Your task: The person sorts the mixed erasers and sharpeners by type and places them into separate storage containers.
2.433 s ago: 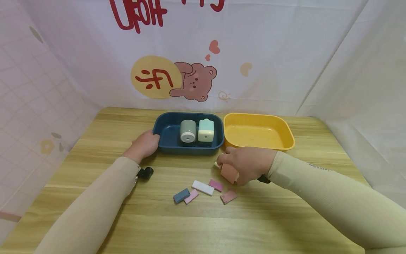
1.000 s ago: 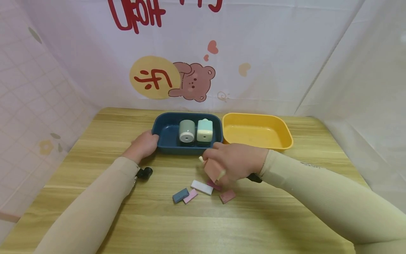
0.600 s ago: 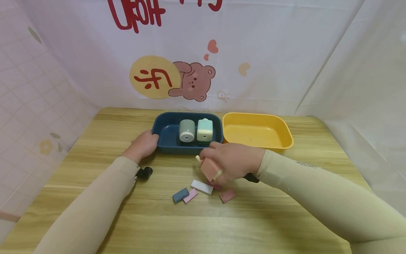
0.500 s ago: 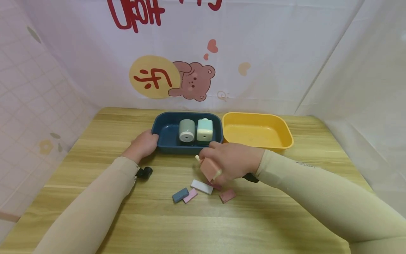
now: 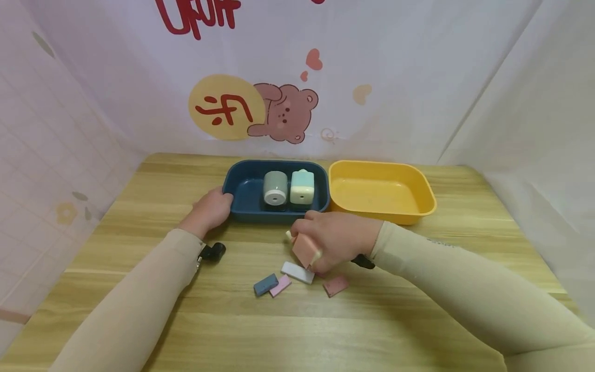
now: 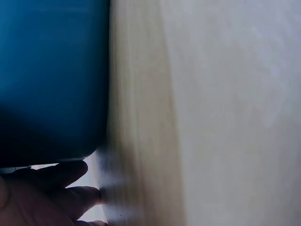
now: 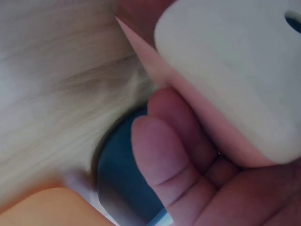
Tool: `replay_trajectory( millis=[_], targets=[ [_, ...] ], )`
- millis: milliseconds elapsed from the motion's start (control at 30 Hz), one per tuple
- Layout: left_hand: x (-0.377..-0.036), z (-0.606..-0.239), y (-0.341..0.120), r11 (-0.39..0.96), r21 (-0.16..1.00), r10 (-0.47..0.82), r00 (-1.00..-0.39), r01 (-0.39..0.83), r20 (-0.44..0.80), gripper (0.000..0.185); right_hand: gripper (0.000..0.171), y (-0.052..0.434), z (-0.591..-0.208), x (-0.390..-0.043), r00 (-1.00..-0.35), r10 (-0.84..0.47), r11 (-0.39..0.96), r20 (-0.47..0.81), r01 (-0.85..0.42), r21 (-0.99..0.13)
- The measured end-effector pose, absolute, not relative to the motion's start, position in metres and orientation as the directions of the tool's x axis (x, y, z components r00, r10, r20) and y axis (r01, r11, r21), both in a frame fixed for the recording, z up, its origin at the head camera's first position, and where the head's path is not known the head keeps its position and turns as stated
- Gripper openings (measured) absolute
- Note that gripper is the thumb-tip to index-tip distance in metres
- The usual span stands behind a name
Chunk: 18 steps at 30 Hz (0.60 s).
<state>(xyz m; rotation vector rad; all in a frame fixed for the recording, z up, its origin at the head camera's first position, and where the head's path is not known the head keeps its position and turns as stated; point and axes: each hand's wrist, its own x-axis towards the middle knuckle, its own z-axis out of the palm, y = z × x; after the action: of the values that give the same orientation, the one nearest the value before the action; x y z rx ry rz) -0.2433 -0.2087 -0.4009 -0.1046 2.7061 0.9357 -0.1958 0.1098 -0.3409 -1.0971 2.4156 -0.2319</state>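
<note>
My right hand [image 5: 341, 237] grips a pink pencil sharpener [image 5: 307, 250] tilted over the table, just in front of the blue bin [image 5: 260, 217]. In the right wrist view the cream end of the pencil sharpener [image 7: 225, 75] shows a dark hole, with curled fingers [image 7: 162, 148] below it. My left hand [image 5: 211, 211] touches the bin's left end. The left wrist view has its fingers [image 6: 70, 200] stretched out beside the blue wall. Inside the bin lie a grey pencil sharpener [image 5: 276, 185] and a teal and cream one [image 5: 302, 183], side by side.
A yellow bin [image 5: 386, 211] adjoins the blue one on the right. Small blocks like erasers lie in front of the hands: white [image 5: 297, 272], slate [image 5: 266, 284], light pink [image 5: 281, 285] and rose [image 5: 335, 285]. A magenta one is mostly hidden. Behind hangs a printed cloth [image 5: 395, 119].
My right hand has carried the pink pencil sharpener left, from in front of the yellow bin toward the blue bin's front right corner, turning it. The left hand stays at the blue bin.
</note>
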Motion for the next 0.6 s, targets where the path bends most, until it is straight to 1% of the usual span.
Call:
replay_trajectory(
  millis=[267,467,600],
  targets=[
    [-0.2440,-0.3967,-0.2079,0.792,0.592,0.029,-0.960,-0.148,-0.278,0.062,0.066,0.1097,-0.3401,-0.1987,-0.567,-0.736,0.675,-0.370,-0.652,-0.344],
    [-0.2441,-0.3975,-0.2088,0.791,0.592,0.029,-0.958,-0.153,-0.287,0.063,0.067,0.1062,-0.3362,-0.2015,-0.549,-0.767,0.640,-0.333,-0.697,-0.325],
    [-0.2440,-0.3980,-0.2089,0.793,0.590,0.031,-0.957,-0.153,-0.289,0.062,0.067,0.1033,-0.3321,-0.2039,-0.554,-0.776,0.629,-0.302,-0.712,-0.311]
  ],
)
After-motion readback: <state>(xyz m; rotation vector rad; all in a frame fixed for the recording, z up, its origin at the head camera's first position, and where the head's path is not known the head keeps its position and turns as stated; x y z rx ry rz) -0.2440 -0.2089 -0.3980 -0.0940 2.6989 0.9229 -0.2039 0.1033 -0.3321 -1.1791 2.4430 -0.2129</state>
